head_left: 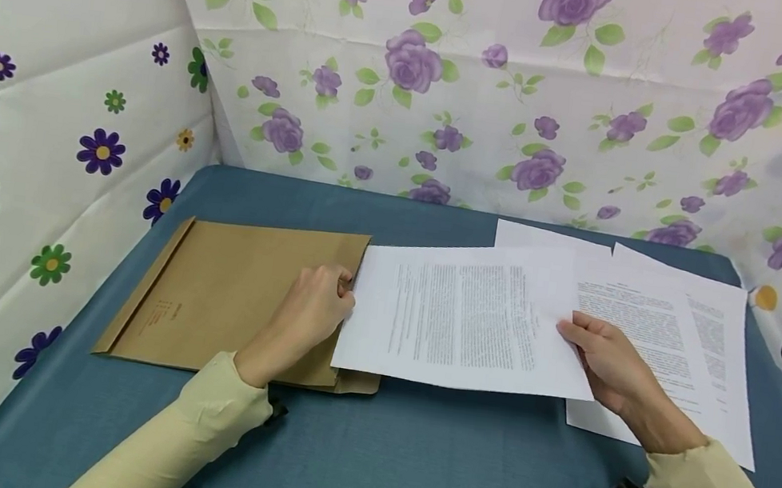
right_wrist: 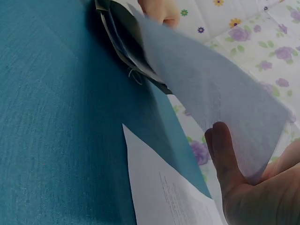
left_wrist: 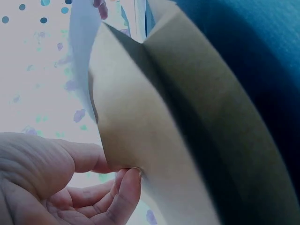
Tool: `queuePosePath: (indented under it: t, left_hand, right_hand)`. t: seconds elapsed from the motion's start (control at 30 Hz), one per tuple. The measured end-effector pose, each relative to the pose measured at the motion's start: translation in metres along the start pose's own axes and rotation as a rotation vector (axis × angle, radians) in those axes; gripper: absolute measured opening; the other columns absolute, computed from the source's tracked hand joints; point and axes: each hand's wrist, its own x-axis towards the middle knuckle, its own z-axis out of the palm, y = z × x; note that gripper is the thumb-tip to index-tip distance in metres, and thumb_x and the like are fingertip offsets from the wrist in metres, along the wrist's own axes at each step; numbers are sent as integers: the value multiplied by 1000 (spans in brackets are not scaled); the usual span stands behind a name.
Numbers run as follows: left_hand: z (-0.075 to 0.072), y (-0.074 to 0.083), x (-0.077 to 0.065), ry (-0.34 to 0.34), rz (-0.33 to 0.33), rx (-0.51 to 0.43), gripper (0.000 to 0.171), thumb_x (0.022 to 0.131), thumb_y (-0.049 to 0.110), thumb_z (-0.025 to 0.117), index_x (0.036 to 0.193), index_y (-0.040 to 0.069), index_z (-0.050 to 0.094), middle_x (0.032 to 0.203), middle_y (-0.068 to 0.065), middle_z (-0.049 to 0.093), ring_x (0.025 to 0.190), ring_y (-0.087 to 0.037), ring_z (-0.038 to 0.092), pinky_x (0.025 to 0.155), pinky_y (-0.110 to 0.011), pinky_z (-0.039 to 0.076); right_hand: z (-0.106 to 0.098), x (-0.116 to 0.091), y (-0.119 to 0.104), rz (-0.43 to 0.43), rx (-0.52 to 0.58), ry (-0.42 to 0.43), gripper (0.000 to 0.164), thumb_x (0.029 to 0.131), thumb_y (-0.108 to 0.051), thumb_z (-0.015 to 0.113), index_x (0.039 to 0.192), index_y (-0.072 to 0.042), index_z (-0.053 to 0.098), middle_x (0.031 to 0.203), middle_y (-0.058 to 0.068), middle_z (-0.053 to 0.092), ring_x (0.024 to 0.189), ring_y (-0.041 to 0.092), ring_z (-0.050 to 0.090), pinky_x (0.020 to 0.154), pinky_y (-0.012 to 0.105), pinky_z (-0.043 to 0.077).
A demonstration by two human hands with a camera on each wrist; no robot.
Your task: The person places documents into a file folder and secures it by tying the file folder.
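A brown paper envelope [head_left: 235, 275] lies on its side at the left, its mouth facing right. My left hand [head_left: 308, 299] pinches the upper panel's edge at that mouth. In the left wrist view, thumb and fingers grip the envelope [left_wrist: 126, 112], and its panels gape apart. My right hand [head_left: 605, 365] holds a white printed sheet [head_left: 462, 316] by its right end. The sheet's left edge meets the envelope's mouth; I cannot tell whether any of it is inside. In the right wrist view, the sheet [right_wrist: 211, 89] bends slightly above the right thumb [right_wrist: 222, 145].
More printed sheets [head_left: 641, 337] lie overlapping on the right of the blue-covered table [head_left: 453, 460], partly under the held sheet. Flowered cloth [head_left: 404, 133] hangs behind the table and at its left. A thin string loop [right_wrist: 135, 75] shows by the envelope's mouth.
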Motion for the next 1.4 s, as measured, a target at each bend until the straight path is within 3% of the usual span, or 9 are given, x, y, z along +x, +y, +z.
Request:
queuePosePath:
  t: [0.33, 0.93, 1.23, 1.4]
  left_hand:
    - [0, 1, -1, -6, -12, 4, 26, 92, -3, 62, 116, -8, 71, 96, -15, 71, 67, -20, 58, 58, -28, 46]
    - [2, 1, -1, -8, -6, 19, 23, 91, -4, 63, 113, -8, 72, 95, -14, 70, 69, -19, 58, 60, -28, 47]
    - [2, 2, -1, -3, -18, 26, 22, 92, -4, 63, 112, -8, 71, 99, -15, 70, 73, -21, 59, 62, -28, 46]
    - [1, 2, 0, -3, -16, 23, 22, 92, -3, 64, 113, -8, 71, 99, -15, 70, 70, -20, 57, 61, -27, 45]
  right_hand:
    - [-2, 0, 1, -89, -36, -23, 59, 113, -27, 42, 161, 2, 24, 130, -2, 62, 108, 13, 69, 80, 35, 60]
    - [2, 0, 6, -46, 17, -24, 58, 113, -26, 42, 161, 0, 25, 126, -1, 65, 106, 17, 70, 81, 39, 61]
    - [25, -2, 6, -72, 25, -128, 53, 113, -24, 42, 156, 5, 32, 137, 8, 62, 115, 19, 68, 86, 38, 59]
    - [29, -1, -2, -73, 0, -297, 50, 112, -19, 43, 153, 8, 35, 140, 15, 59, 117, 25, 67, 92, 39, 56]
